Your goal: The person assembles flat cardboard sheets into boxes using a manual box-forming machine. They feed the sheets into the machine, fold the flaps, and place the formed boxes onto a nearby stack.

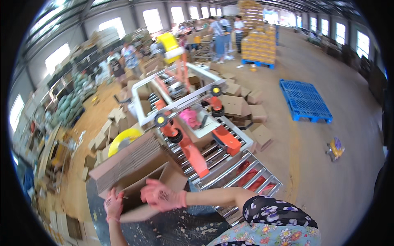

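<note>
An opened cardboard box (174,178) stands in front of me on a dark, paint-spotted tabletop (176,225), its inside in shadow. My left hand (114,203), in a pink glove, is closed on the box's left end near the corner. Over the opening hovers my right hand (159,195), also gloved in pink. Its fingers look loosely bent and apart, and I see nothing in them. A row of flattened cardboard boxes (131,162) leans upright just beyond the opened one.
Beyond the table stands a box-sealing machine with a white frame (141,110), orange parts (193,158) and a roller conveyor (238,176). A yellow tape roll (123,139) sits left of it. Cartons (234,105) lie behind. A blue pallet (305,100) is at right; several people stand farther back.
</note>
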The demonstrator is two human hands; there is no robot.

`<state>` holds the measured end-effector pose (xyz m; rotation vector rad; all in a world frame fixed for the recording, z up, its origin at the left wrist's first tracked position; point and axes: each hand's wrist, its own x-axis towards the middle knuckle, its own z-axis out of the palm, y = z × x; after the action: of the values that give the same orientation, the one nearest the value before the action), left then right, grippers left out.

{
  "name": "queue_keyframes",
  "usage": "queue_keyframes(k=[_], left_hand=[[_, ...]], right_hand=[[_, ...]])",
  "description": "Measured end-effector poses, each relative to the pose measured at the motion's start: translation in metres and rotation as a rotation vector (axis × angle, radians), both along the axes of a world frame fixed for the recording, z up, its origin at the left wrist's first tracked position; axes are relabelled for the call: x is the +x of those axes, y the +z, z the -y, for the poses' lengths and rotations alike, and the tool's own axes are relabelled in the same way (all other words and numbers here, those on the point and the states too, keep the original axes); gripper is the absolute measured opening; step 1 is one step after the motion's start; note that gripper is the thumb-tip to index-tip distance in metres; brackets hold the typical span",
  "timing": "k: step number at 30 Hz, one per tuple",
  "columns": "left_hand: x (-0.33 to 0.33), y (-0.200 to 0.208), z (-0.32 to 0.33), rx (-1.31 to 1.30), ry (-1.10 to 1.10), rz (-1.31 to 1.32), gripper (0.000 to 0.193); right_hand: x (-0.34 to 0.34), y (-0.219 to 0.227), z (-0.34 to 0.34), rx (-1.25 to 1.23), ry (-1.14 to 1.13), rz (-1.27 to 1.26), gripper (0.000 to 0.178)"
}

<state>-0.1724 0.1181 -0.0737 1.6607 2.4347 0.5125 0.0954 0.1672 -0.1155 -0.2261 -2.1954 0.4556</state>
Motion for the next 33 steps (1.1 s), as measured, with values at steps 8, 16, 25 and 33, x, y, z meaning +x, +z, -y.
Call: queue_keyframes(k=[8, 16, 25, 33], left_hand=[[0.195, 0.074, 0.109, 0.263, -0.507, -0.245, 0.032], [0.182, 0.077, 0.176, -0.211, -0.963, 0.082, 0.035], [0.191, 0.01, 0.145, 0.64, -0.69, -0.5, 0.054], [0.286, 0.015, -0.028, -0.441, -0.564, 1.003, 0.052]], right_hand=[[0.183, 0.046, 0.059, -0.421, 0.877, 0.397, 0.024], [0.134, 0.011, 0.123, -0.162, 0.418, 0.375, 0.03], [0.214, 0.034, 0.123, -0.044, -0.333, 0.425, 0.036], [0.305, -0.049, 0.16, -0.36, -0.734, -0.255, 0.028]])
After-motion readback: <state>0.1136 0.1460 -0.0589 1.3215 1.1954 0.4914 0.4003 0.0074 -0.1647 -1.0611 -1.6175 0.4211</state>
